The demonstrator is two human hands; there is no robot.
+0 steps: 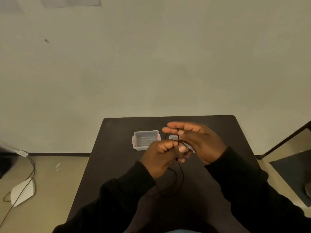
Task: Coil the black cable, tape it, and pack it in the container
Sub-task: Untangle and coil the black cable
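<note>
Above the dark table's centre, I see my left hand pinching the thin black cable, right hand fingers extended together, near the clear plastic container.

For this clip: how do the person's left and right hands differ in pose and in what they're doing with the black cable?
The left hand is curled with fingers bent in, pinching the black cable; the right hand is flatter, fingers stretched out leftward. The left hand sits lower and nearer the camera; the right hand is higher, in front of the clear container. Slack cable hangs from the left hand to the table. Both hands wear dark sleeves and touch the cable.
</note>
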